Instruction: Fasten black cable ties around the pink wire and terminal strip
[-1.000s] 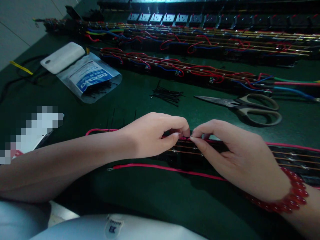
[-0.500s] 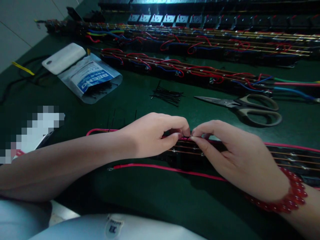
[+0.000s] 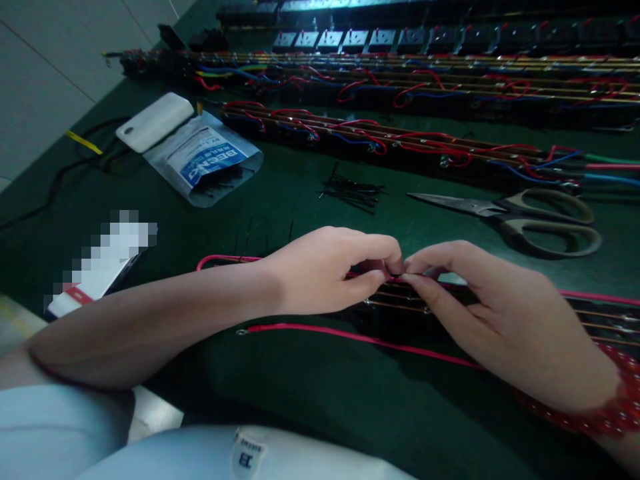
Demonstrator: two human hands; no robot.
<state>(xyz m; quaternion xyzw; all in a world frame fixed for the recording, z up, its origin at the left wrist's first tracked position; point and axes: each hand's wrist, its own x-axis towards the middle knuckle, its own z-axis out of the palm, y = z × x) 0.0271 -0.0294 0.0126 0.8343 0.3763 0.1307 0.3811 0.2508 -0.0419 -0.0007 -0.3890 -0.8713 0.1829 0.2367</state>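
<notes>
My left hand (image 3: 335, 270) and my right hand (image 3: 505, 313) meet fingertip to fingertip over a long dark bar with copper-coloured rods (image 3: 607, 325). Both pinch a small black cable tie (image 3: 396, 275) at a red wire (image 3: 227, 258) running along the bar's far edge; the fingers cover most of it. To the left, thin black cable tie tails (image 3: 247, 237) stand up from the same wire. A second red wire (image 3: 345, 335), with a ring terminal at its left end, lies on the near side. My right wrist wears a red bead bracelet.
Beyond my hands lie a pile of loose black cable ties (image 3: 354, 191) and scissors (image 3: 530, 217), points leftward. An open bag (image 3: 215, 157) of ties is further left, beside a white tag (image 3: 155, 122). Wired bars (image 3: 380, 137) stretch across the back. A partly blurred white object (image 3: 100, 270) lies left.
The view has shifted, so everything appears further right. Both hands keep their pinch at the same spot on the bar, with barely any finger movement.
</notes>
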